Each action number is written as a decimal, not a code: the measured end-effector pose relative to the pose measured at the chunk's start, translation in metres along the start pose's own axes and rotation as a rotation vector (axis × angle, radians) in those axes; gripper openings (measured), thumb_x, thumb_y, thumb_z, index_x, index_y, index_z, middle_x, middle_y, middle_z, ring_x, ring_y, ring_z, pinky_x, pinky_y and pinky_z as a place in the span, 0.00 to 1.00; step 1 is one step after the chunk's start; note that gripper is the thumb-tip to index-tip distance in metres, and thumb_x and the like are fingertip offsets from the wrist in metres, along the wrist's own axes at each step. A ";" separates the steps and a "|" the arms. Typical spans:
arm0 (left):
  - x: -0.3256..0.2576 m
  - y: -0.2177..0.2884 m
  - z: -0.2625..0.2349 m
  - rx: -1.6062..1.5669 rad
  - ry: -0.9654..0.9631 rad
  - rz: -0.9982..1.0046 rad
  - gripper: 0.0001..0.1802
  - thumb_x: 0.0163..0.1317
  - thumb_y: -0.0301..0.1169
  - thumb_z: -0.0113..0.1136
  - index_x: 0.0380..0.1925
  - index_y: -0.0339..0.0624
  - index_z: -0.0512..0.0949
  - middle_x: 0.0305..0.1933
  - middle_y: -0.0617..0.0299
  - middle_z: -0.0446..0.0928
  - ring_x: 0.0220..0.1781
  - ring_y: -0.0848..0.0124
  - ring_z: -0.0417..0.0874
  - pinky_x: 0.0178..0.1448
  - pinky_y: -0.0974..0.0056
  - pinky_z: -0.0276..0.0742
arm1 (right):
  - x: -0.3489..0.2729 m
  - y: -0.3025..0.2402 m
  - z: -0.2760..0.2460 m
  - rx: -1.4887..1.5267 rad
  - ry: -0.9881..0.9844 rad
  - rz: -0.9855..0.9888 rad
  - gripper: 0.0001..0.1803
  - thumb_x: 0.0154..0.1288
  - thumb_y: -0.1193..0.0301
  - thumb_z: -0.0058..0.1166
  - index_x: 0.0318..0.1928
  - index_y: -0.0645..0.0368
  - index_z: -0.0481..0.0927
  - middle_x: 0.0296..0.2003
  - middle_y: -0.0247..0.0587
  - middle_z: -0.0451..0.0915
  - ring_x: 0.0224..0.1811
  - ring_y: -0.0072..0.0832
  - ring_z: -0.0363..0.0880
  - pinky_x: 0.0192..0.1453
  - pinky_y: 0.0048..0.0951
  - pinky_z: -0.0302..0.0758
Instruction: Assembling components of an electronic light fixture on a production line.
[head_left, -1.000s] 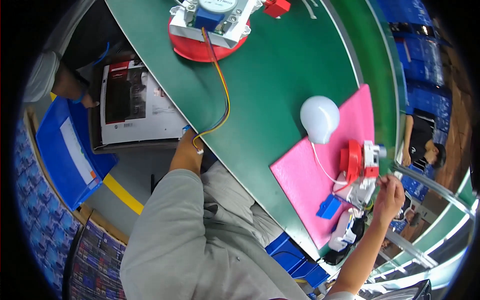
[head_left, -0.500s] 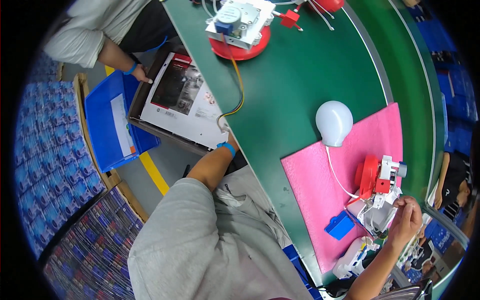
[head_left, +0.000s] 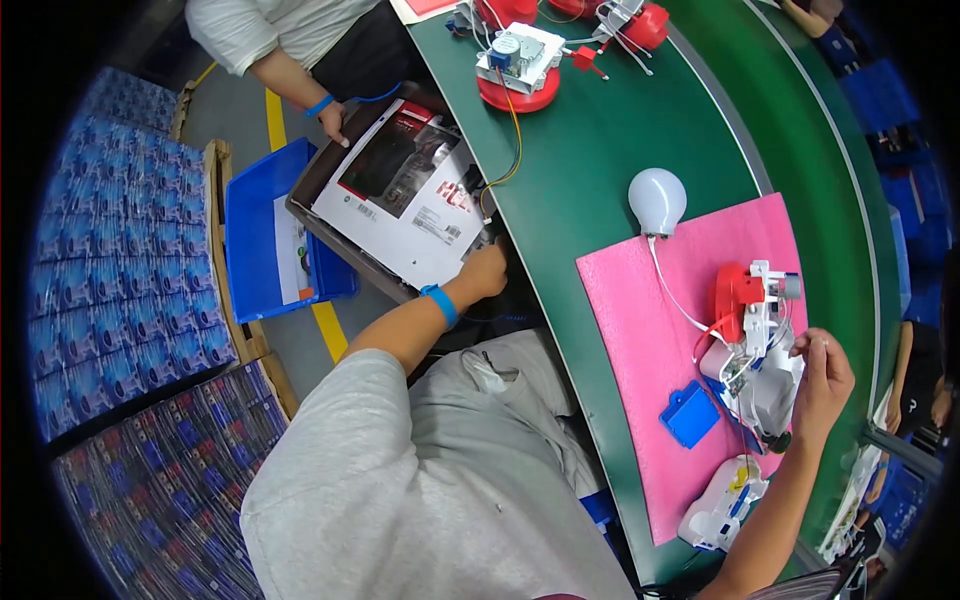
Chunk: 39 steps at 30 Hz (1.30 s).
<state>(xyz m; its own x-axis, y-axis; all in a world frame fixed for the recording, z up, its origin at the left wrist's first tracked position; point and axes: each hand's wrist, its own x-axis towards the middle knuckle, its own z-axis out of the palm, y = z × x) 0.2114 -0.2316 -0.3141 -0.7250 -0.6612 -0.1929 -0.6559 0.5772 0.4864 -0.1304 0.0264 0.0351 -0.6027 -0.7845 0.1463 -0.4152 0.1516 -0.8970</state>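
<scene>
My right hand is pinched on the upper edge of a white plastic assembly that has a red part and thin wires. It lies on a pink foam mat. A wire runs from it to a white dome-shaped bulb. My left hand, above a blue wristband, reaches below the table edge. Its curled fingers rest at the near corner of a printed sheet lying in a brown box; whether they grip anything is hidden.
A small blue lid and another white part lie on the mat's near end. A second assembly on a red disc sits farther along the green table. Another person's hand touches the box. A blue bin and stacked blue packs stand to the left.
My left hand has left the table edge near the yellow wire and reached out to the box with the printed sheet. My right hand stays on the white assembly.
</scene>
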 end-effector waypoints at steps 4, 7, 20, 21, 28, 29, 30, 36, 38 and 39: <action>-0.014 0.034 -0.050 0.095 -0.128 -0.047 0.19 0.45 0.24 0.57 0.40 0.28 0.68 0.35 0.38 0.78 0.38 0.42 0.80 0.41 0.46 0.77 | 0.004 0.007 0.000 0.011 0.011 0.005 0.09 0.69 0.74 0.49 0.40 0.70 0.78 0.32 0.40 0.78 0.33 0.23 0.75 0.40 0.24 0.73; -0.033 0.057 -0.089 0.066 -0.166 -0.134 0.19 0.47 0.24 0.57 0.41 0.30 0.67 0.36 0.39 0.78 0.39 0.42 0.80 0.43 0.47 0.76 | 0.008 0.007 0.003 0.033 0.001 -0.009 0.10 0.69 0.74 0.49 0.40 0.70 0.78 0.32 0.39 0.78 0.33 0.23 0.75 0.41 0.23 0.72; -0.146 0.037 -0.153 0.032 -0.076 -0.202 0.24 0.48 0.19 0.52 0.48 0.42 0.68 0.37 0.41 0.79 0.41 0.42 0.79 0.44 0.46 0.74 | 0.003 0.031 -0.006 0.085 -0.044 -0.020 0.11 0.69 0.72 0.51 0.43 0.69 0.79 0.33 0.38 0.79 0.34 0.22 0.75 0.42 0.21 0.72; -0.160 0.036 -0.156 0.026 -0.066 -0.216 0.24 0.48 0.19 0.52 0.48 0.42 0.68 0.37 0.41 0.79 0.41 0.42 0.79 0.44 0.46 0.74 | 0.002 0.031 -0.008 0.054 -0.063 -0.027 0.12 0.70 0.71 0.51 0.45 0.69 0.79 0.33 0.38 0.79 0.35 0.21 0.75 0.42 0.21 0.73; -0.249 0.014 -0.178 0.039 0.109 -0.320 0.22 0.46 0.14 0.50 0.43 0.44 0.76 0.35 0.43 0.79 0.41 0.43 0.78 0.43 0.48 0.74 | 0.012 0.038 -0.019 -0.041 -0.026 -0.052 0.14 0.69 0.69 0.51 0.46 0.68 0.80 0.34 0.36 0.79 0.35 0.20 0.75 0.43 0.20 0.72; -0.260 0.008 -0.183 0.061 0.121 -0.313 0.22 0.46 0.14 0.50 0.42 0.44 0.76 0.35 0.43 0.79 0.40 0.43 0.78 0.43 0.48 0.75 | 0.015 0.036 -0.019 -0.057 -0.029 -0.058 0.14 0.69 0.69 0.51 0.46 0.68 0.80 0.34 0.36 0.79 0.35 0.20 0.75 0.43 0.20 0.72; -0.272 0.006 -0.187 0.119 0.091 -0.314 0.21 0.47 0.14 0.50 0.41 0.45 0.77 0.34 0.43 0.79 0.40 0.44 0.79 0.43 0.49 0.75 | 0.018 0.035 -0.019 -0.074 -0.031 -0.062 0.14 0.69 0.69 0.51 0.46 0.68 0.79 0.34 0.37 0.79 0.36 0.20 0.75 0.43 0.20 0.72; -0.325 -0.034 -0.180 0.125 0.062 -0.329 0.19 0.47 0.16 0.52 0.38 0.48 0.78 0.34 0.51 0.80 0.39 0.48 0.80 0.42 0.48 0.75 | 0.035 0.044 -0.026 -0.025 0.027 0.021 0.15 0.70 0.68 0.51 0.49 0.67 0.79 0.37 0.38 0.80 0.38 0.21 0.77 0.47 0.20 0.73; -0.333 -0.048 -0.188 0.132 0.114 -0.330 0.19 0.46 0.15 0.52 0.37 0.48 0.79 0.34 0.50 0.80 0.40 0.49 0.80 0.42 0.50 0.75 | 0.038 0.056 -0.036 -0.017 0.004 0.020 0.16 0.70 0.68 0.51 0.50 0.67 0.78 0.38 0.39 0.80 0.41 0.21 0.77 0.49 0.20 0.73; -0.335 -0.052 -0.198 0.135 0.118 -0.341 0.19 0.46 0.15 0.52 0.37 0.48 0.79 0.35 0.49 0.80 0.40 0.49 0.80 0.43 0.50 0.76 | 0.038 0.059 -0.042 -0.016 0.017 0.027 0.16 0.70 0.67 0.50 0.51 0.68 0.78 0.40 0.39 0.80 0.42 0.22 0.77 0.50 0.20 0.73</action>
<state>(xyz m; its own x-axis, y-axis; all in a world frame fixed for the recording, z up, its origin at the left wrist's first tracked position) 0.5299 -0.1352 -0.1064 -0.4360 -0.8724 -0.2208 -0.8828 0.3670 0.2931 -0.2062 0.0309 0.0050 -0.6255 -0.7695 0.1290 -0.4091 0.1827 -0.8940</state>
